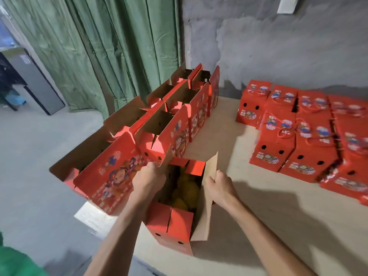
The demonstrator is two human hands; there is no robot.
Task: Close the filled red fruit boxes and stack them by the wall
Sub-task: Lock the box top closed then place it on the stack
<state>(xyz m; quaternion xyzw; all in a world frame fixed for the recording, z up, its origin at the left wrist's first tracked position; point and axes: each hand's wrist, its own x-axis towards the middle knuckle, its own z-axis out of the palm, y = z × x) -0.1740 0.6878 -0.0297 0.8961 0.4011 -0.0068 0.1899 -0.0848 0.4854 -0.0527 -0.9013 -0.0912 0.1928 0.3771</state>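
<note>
pale wooden worktop [258,196] by grey wall, open red cardboard fruit box [175,226] holding yellow fruit [187,192] — left hand [149,179] and right hand [218,188] each pinching a side flap

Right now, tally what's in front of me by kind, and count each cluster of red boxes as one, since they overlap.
Fruit-filled open box, a flap in each grip: 1
Cluster of other open boxes: 1
Cluster of closed boxes: 1
Hands, left hand and right hand: 2
Total: 5
</note>
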